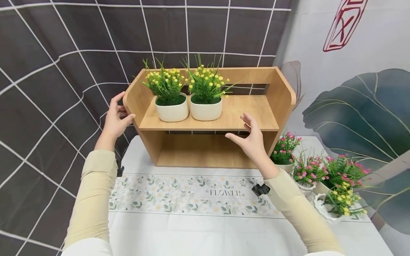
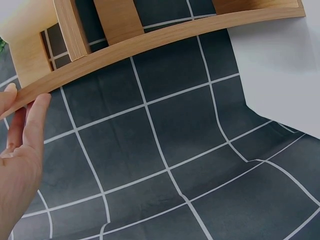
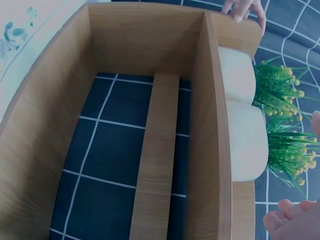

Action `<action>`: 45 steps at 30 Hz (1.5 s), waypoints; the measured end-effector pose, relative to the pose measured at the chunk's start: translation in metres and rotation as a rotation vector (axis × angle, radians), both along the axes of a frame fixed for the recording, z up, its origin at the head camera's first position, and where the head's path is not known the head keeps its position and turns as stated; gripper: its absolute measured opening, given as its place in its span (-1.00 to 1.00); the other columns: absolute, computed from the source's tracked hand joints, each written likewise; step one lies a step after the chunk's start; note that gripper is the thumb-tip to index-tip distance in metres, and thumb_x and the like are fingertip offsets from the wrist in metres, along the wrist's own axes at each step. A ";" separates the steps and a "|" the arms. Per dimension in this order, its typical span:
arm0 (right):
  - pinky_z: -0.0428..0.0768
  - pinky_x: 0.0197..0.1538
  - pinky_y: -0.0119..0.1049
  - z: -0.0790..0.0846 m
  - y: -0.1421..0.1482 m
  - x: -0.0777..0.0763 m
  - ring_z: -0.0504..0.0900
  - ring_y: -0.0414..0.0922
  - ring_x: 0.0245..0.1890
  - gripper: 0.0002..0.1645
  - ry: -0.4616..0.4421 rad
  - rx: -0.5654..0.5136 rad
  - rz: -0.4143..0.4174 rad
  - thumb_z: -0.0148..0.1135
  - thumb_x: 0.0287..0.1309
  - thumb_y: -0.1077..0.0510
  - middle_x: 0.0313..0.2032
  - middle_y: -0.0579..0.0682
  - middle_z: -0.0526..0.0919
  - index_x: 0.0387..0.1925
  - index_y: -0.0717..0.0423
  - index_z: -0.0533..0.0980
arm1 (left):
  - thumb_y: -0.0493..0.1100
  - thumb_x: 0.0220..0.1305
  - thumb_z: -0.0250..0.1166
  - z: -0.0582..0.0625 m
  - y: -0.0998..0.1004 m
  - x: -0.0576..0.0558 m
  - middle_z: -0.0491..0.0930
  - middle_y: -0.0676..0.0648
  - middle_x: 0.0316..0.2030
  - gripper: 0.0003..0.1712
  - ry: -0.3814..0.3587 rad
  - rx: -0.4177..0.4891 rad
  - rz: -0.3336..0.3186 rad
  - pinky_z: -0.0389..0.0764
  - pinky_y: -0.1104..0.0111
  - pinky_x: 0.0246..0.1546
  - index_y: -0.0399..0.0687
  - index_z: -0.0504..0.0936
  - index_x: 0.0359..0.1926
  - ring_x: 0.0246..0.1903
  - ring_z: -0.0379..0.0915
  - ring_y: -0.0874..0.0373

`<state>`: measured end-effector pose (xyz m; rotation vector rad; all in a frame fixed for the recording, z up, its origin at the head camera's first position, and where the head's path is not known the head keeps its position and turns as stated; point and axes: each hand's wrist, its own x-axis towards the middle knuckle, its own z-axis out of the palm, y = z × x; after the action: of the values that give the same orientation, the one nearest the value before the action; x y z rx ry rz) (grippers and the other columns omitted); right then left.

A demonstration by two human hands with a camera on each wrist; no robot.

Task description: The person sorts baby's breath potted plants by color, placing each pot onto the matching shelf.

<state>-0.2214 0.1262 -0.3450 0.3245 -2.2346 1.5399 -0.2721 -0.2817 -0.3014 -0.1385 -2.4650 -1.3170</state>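
Note:
A small two-tier wooden shelf point(image 1: 209, 128) stands against the tiled backdrop. My left hand point(image 1: 116, 119) pinches the upper edge of its left side panel, thumb on one face and fingers point(image 2: 35, 120) on the other. On the upper board sit two white pots, the left pot point(image 1: 172, 111) and the right pot point(image 1: 206, 109), close side by side, each with grass and yellow flowers. My right hand point(image 1: 251, 137) is in front of the upper board, right of the pots, with thumb and fingers spread and nothing between them. The lower compartment point(image 3: 120, 135) holds nothing.
Right of the shelf stand several potted flowers: a pink one point(image 1: 285, 147) close by the side panel, more pink ones point(image 1: 309, 170), and a yellow one point(image 1: 342, 202) nearer the front. A white cloth point(image 1: 192, 231) with a floral band covers the table.

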 end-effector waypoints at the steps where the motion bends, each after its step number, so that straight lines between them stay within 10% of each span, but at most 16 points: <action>1: 0.29 0.38 -0.13 -0.001 0.002 0.004 0.31 0.04 0.30 0.02 0.005 -0.001 -0.002 0.50 -0.14 0.24 0.26 0.28 0.34 0.34 0.30 0.16 | -0.48 0.19 0.17 0.000 0.000 0.000 0.33 -0.38 0.04 -0.07 -0.002 0.002 -0.003 0.49 0.60 -0.28 0.11 -0.05 0.46 0.07 0.38 -0.19; 6: 0.29 0.37 -0.12 -0.008 0.014 0.019 0.34 0.05 0.28 -0.05 0.008 0.003 -0.013 0.50 -0.15 0.25 0.23 0.25 0.39 0.28 0.34 0.24 | -0.49 0.19 0.17 0.000 0.002 -0.001 0.34 -0.35 0.03 -0.06 -0.008 0.011 0.004 0.52 0.60 -0.29 0.13 -0.04 0.46 0.06 0.38 -0.17; 15: 0.34 0.33 -0.36 -0.025 0.031 0.044 0.40 0.07 0.21 -0.06 0.045 0.062 -0.070 0.50 -0.24 0.39 0.16 0.26 0.45 0.24 0.40 0.27 | -0.49 0.20 0.14 0.000 0.002 -0.001 0.33 -0.33 0.03 -0.07 -0.006 0.007 0.009 0.58 0.00 0.02 0.15 -0.04 0.46 0.08 0.37 -0.18; 24: 0.28 0.20 -0.74 -0.044 0.051 0.071 0.31 -0.56 0.11 -0.07 0.090 0.084 -0.124 0.49 -0.30 0.46 0.13 0.31 0.47 0.21 0.42 0.30 | -0.51 0.20 0.13 -0.001 0.004 -0.002 0.31 -0.35 0.05 -0.05 -0.009 0.003 0.013 0.54 -0.08 0.03 0.15 -0.07 0.47 0.10 0.35 -0.23; 28: 0.28 0.21 -0.72 -0.052 0.060 0.082 0.34 -0.49 0.12 -0.10 0.104 0.083 -0.149 0.47 -0.31 0.49 0.11 0.28 0.48 0.19 0.41 0.32 | -0.50 0.20 0.13 -0.001 0.004 -0.001 0.31 -0.34 0.05 -0.06 -0.009 -0.003 0.020 0.56 -0.06 0.02 0.14 -0.07 0.47 0.10 0.36 -0.22; 37: 0.29 0.20 -0.71 -0.071 0.078 0.104 0.35 -0.51 0.11 -0.17 0.092 0.076 -0.211 0.42 -0.27 0.53 0.06 -0.44 0.37 0.17 0.40 0.36 | -0.51 0.21 0.12 -0.001 0.006 -0.001 0.29 -0.33 0.06 -0.05 -0.013 0.014 0.012 0.54 -0.08 0.04 0.16 -0.08 0.47 0.11 0.35 -0.22; 45: 0.27 0.15 -0.77 -0.099 0.090 0.129 0.32 -0.52 0.08 -0.17 -0.013 0.072 -0.288 0.43 -0.26 0.51 0.08 -0.02 0.46 0.17 0.40 0.36 | -0.49 0.20 0.14 -0.001 0.004 0.000 0.32 -0.27 0.02 -0.06 -0.004 -0.010 0.017 0.60 0.04 0.00 0.14 -0.06 0.47 0.08 0.37 -0.19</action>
<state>-0.0925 0.2164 -0.4439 0.0104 -2.2356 1.3168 -0.2718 -0.2775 -0.3021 -0.1173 -2.4707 -1.2987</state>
